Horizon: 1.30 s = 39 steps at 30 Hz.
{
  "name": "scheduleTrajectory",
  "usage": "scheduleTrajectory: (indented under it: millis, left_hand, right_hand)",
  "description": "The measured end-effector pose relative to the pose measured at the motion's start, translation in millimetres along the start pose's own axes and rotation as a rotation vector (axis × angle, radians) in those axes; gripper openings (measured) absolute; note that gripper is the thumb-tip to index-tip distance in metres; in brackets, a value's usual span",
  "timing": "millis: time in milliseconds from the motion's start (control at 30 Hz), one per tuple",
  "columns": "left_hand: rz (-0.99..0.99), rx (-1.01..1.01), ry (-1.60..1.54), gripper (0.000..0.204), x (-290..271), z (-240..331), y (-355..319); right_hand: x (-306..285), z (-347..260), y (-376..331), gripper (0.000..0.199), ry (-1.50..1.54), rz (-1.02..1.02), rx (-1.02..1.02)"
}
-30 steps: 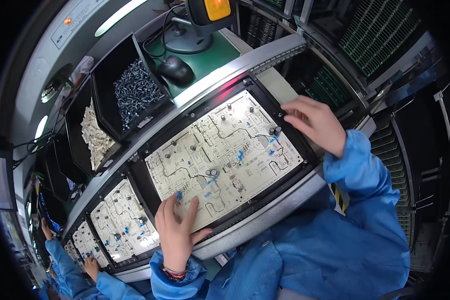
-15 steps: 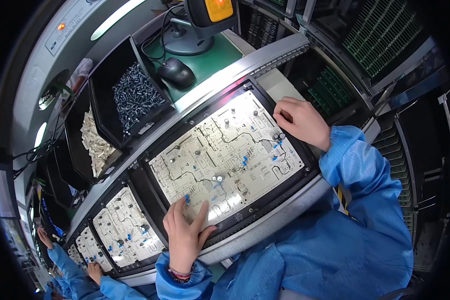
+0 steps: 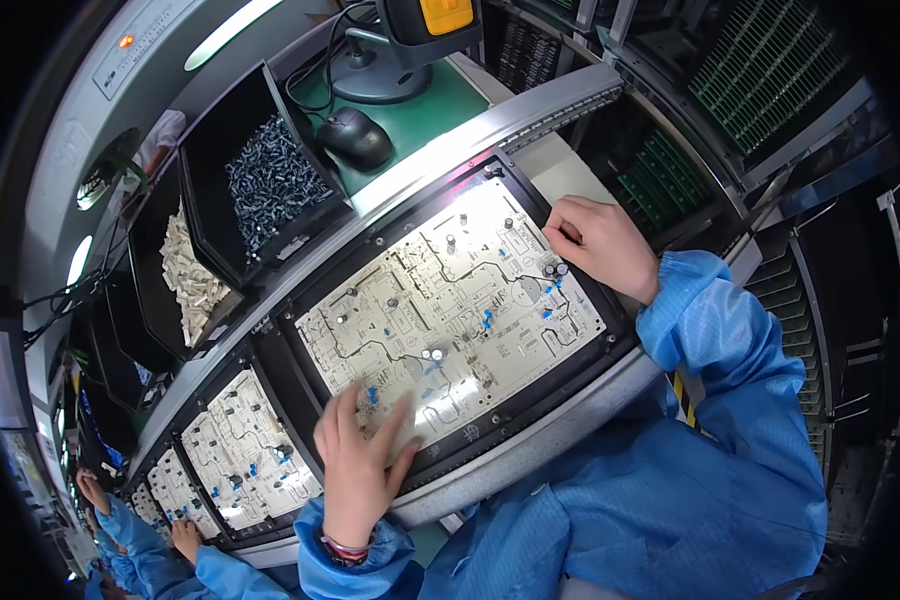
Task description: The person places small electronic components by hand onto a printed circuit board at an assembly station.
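A white circuit board (image 3: pixel 520 350) lies in a black carrier frame (image 3: pixel 542 405) in front of me. It bears small blue parts (image 3: pixel 487 320) and several round capacitors (image 3: pixel 433 354). My left hand (image 3: pixel 358 460) is over the board's lower left corner, fingers spread and slightly blurred, with nothing seen in it. Beside the frame's right edge, my right hand (image 3: pixel 605 248) is closed with its fingers curled in. What its fingertips hold, if anything, is hidden.
Black bins with dark small parts (image 3: pixel 275 185) and white parts (image 3: pixel 188 285) stand beyond the metal rail. A mouse (image 3: pixel 354 138) and a scanner on a stand (image 3: pixel 425 30) sit on a green mat. More boards (image 3: pixel 245 450) line up leftward, near another person's hand (image 3: pixel 186 540).
My left hand has shifted slightly left and its fingers have spread and lifted off the board. The right hand stays nearly in place.
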<state>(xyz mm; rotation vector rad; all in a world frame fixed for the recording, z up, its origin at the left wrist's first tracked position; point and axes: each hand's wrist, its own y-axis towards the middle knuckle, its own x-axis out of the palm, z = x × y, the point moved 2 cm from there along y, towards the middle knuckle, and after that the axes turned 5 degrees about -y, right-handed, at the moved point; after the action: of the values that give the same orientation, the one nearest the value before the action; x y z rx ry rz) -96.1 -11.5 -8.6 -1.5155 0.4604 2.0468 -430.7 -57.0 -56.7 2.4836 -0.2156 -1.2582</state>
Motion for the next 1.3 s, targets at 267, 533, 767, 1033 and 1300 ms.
scheduleTrajectory:
  millis: [267,533,767,1033,1300]
  left_hand:
    - [-0.028,0.243,-0.025,0.061,2,14,68]
    - [0.034,0.262,0.016,0.060,32,11,85]
    - [-0.018,0.220,0.006,0.058,29,10,87]
    - [0.029,0.252,-0.031,0.054,34,3,86]
    - [0.028,0.217,-0.041,0.052,36,4,83]
  right_hand:
    - [3,5,-4,0.012,0.051,-0.063,0.045]
    - [3,-1,-3,0.012,0.055,-0.080,0.042]
    - [8,-6,-4,0.012,0.026,-0.026,-0.218]
    - [7,2,4,0.011,-0.008,-0.126,-0.149]
    - [2,10,9,0.009,0.081,-0.274,-0.311]
